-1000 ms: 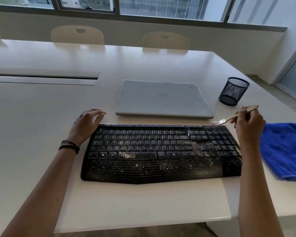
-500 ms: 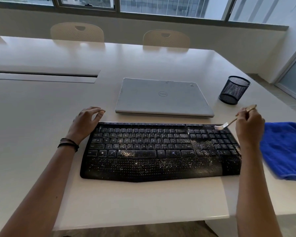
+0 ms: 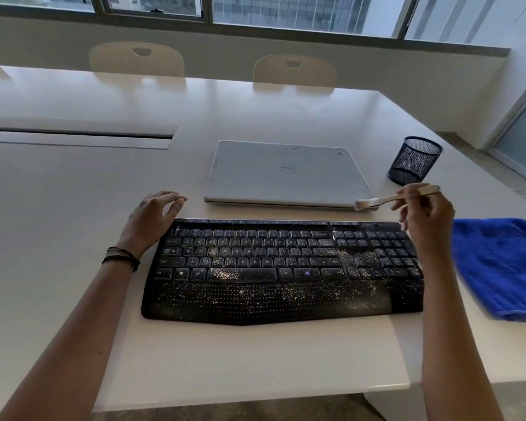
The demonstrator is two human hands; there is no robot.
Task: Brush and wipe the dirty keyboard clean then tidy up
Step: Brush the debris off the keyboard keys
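Observation:
A black keyboard [image 3: 274, 268] speckled with pale crumbs lies on the white table [image 3: 73, 223] in front of me. My left hand [image 3: 155, 217] rests at its far left corner, fingers loosely bent, holding nothing. My right hand [image 3: 425, 220] pinches the handle of a small pale brush [image 3: 386, 200]. The bristle end points left and hangs in the air above the keyboard's far right corner, by the laptop's near edge. A blue cloth [image 3: 501, 265] lies crumpled to the right of the keyboard.
A closed silver laptop [image 3: 283, 174] sits just behind the keyboard. A black mesh pen cup [image 3: 413, 161] stands behind my right hand. Cream chairs [image 3: 295, 71] line the table's far side. The table's near edge runs below the keyboard.
My right hand has lifted the brush off the number-pad keys and moved it up and back toward the laptop. My left hand has stayed at the keyboard's left corner.

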